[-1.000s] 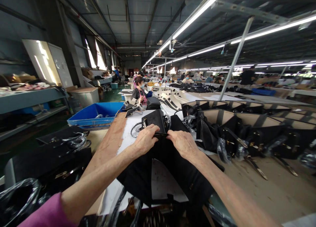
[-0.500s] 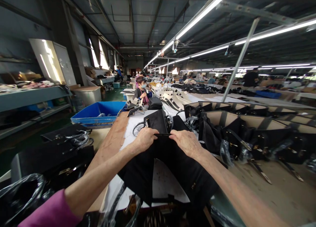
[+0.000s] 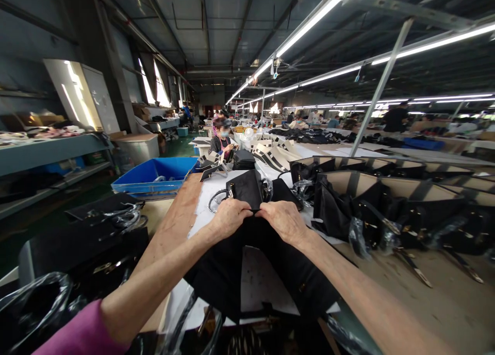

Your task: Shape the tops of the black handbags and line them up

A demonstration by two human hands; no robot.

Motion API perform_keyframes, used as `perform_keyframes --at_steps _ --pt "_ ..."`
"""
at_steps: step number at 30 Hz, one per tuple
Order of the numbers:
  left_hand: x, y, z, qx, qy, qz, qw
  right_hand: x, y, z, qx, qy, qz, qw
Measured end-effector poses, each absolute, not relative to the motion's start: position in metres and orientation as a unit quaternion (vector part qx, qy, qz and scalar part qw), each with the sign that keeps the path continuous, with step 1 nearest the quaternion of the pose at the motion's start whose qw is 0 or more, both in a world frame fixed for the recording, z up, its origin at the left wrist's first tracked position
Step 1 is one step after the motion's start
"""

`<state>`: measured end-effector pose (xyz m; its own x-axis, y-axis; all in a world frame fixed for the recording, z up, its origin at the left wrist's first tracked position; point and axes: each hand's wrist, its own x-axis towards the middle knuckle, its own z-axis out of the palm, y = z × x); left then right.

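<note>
A black handbag (image 3: 220, 272) stands in front of me, its far top edge pinched by both hands. My left hand (image 3: 231, 218) is closed on that edge, thumb and fingers pressed together. Close beside it, my right hand (image 3: 284, 220) grips the same edge, its fingertips almost meeting the left ones. Plastic-wrapped handles (image 3: 181, 319) hang at the bag's near side. Just beyond my hands lies another black bag (image 3: 244, 187) with a wrapped handle. What lies under my fingers on the edge is hidden.
Rows of black bags with beige insides (image 3: 390, 205) stand on the table at right. More black bags (image 3: 85, 257) are stacked at left. A blue bin (image 3: 154, 174) is beyond them. A person (image 3: 221, 138) sits farther ahead, near beige cut pieces (image 3: 274, 154). A slanted metal post (image 3: 381, 89) rises at right.
My hands have come closer together along the bag's edge, the right one shifting left. The strip of edge showing between them has become shorter.
</note>
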<state>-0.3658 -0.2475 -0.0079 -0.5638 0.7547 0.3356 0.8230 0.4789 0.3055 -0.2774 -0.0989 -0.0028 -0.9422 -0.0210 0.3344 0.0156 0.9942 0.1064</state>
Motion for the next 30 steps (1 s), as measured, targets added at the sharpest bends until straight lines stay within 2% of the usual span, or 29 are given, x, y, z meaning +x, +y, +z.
perform_keyframes --at_steps 6,10,17,25,30 --pt "-0.363 -0.241 -0.008 -0.460 -0.862 -0.181 0.107 -0.284 -0.107 -0.006 0.008 -0.983 -0.062 0.170" --pt "-0.363 -0.240 -0.006 -0.456 -0.870 -0.152 0.105 -0.283 -0.103 -0.001 -0.015 -0.990 -0.064 0.126" --pt "-0.361 -0.241 -0.003 -0.444 -0.873 -0.181 0.085 -0.251 -0.065 0.001 -0.070 -0.989 -0.098 0.085" --pt "-0.353 -0.246 0.005 -0.428 -0.874 -0.221 0.064 -0.177 -0.042 -0.009 -0.124 -0.987 -0.051 0.087" --pt "-0.351 -0.241 0.005 -0.438 -0.873 -0.200 0.085 -0.137 -0.049 -0.011 -0.152 -0.985 -0.003 0.078"
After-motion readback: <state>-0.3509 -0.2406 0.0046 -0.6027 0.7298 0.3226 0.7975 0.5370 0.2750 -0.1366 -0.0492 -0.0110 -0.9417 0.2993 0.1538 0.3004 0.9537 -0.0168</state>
